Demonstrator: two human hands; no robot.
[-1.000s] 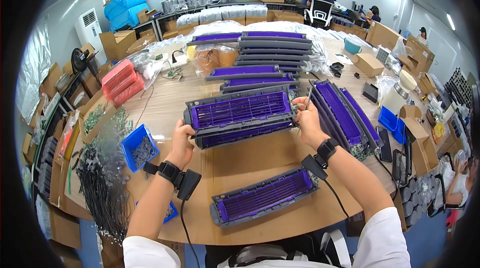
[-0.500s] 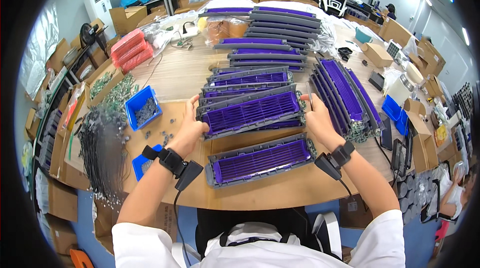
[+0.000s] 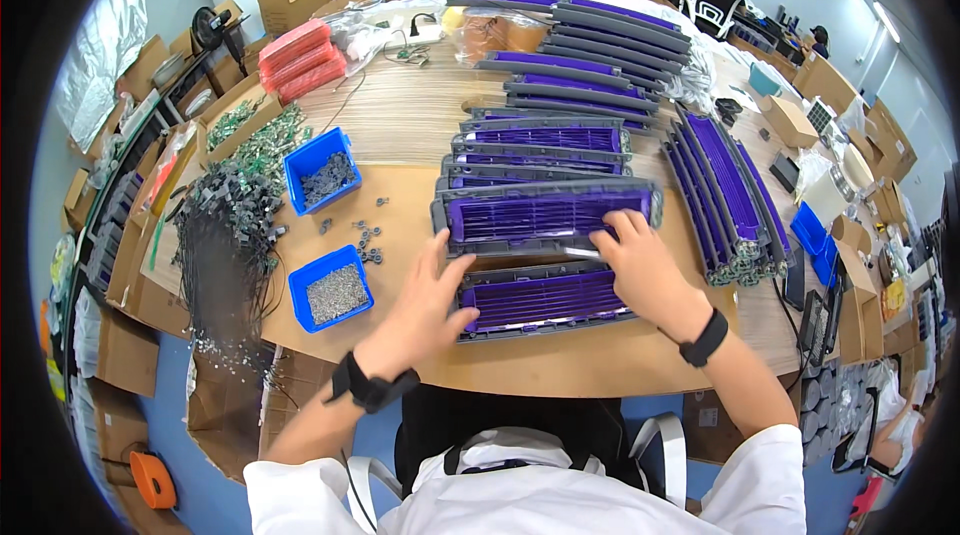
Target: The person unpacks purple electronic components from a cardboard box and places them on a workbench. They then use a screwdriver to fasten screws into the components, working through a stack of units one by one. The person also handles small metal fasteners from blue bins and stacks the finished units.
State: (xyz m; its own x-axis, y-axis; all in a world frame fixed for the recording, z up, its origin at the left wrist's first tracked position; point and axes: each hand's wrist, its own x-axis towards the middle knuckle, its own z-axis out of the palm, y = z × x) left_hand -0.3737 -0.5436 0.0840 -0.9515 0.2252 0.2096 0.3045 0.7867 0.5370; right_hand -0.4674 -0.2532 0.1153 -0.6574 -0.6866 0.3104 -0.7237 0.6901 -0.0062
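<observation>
A purple slatted panel in a dark grey frame (image 3: 545,299) lies nearest me on the brown cardboard sheet. My left hand (image 3: 425,310) is open at its left end, thumb and fingers spread. Just behind lies a second purple and grey panel (image 3: 540,218), at the front of a row of similar panels (image 3: 545,138). My right hand (image 3: 650,270) is over the right part of these two panels, fingers bent. A slim, shiny metal tool (image 3: 582,253) sticks out from under its fingers; its exact kind is blurred.
To the left stand a blue bin of dark grey parts (image 3: 328,178) and a blue bin of small metal pieces (image 3: 338,295), with loose grey parts between. Beyond are a heap of black cables (image 3: 225,205) and pink-wrapped bundles (image 3: 300,60). More panels (image 3: 725,195) lean together at right.
The panel that both hands held has come to rest at the row's front. My left hand has let go and moved toward the nearest panel; my right hand has come inward. The view has shifted.
</observation>
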